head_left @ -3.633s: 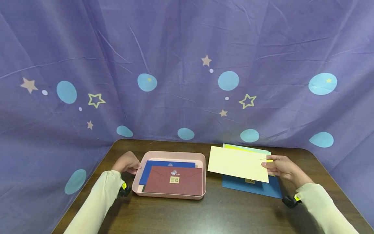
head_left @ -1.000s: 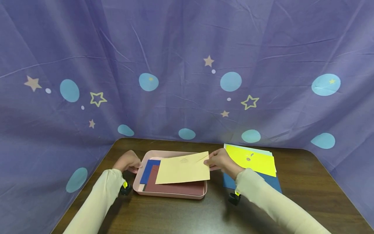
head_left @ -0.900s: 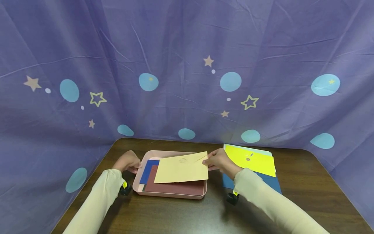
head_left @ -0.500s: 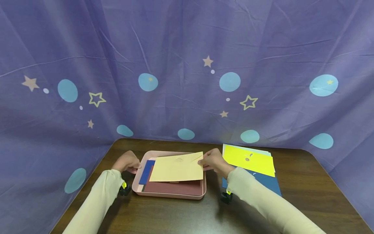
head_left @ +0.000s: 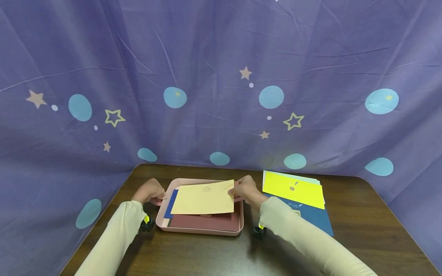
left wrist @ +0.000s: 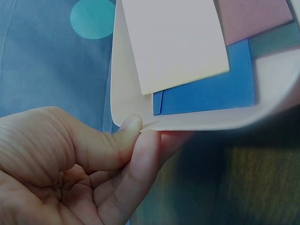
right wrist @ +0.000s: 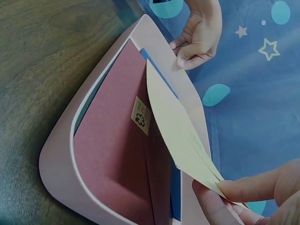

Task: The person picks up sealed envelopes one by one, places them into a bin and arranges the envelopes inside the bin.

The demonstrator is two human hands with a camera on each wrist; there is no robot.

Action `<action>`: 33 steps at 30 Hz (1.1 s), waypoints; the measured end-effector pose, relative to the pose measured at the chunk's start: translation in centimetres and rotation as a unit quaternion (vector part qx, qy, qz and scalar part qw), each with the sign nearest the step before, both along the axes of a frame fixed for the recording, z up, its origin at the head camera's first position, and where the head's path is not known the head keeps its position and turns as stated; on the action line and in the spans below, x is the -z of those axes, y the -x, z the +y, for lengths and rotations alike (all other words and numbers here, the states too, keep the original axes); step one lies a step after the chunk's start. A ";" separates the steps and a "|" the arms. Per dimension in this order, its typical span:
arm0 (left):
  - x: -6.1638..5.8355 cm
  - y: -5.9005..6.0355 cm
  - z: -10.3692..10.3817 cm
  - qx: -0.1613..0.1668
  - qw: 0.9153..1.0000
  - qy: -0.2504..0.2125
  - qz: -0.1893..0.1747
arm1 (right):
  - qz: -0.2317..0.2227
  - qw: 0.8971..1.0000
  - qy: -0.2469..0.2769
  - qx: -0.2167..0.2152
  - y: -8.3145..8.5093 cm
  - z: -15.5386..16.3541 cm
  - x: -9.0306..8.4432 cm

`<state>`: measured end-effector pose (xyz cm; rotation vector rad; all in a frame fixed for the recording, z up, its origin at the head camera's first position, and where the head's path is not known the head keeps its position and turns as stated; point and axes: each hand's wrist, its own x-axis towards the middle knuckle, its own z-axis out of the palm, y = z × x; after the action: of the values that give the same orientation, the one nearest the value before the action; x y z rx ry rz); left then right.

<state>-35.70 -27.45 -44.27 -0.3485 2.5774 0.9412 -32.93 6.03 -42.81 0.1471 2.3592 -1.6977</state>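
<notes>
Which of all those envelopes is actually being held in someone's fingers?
The pale cream paper envelope, pinched at its corner by the right hand above the pink tray. The maroon and blue envelopes lie flat inside it.

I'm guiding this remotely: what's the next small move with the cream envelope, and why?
Probably lower it flat and let go. The right hand pinches the cream envelope by its corner, tilted above the maroon envelope in the pink tray, which the left hand grips at the rim.
</notes>
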 end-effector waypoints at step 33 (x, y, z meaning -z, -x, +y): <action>-0.1 -0.2 0.2 0.000 1.000 0.003 0.010 | 0.016 0.986 -0.161 -0.038 1.3 -2.3 0.2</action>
<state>-35.51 -27.27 -44.21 -0.3419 2.5976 0.9425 -34.22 3.72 -43.00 0.0827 2.6116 -1.2853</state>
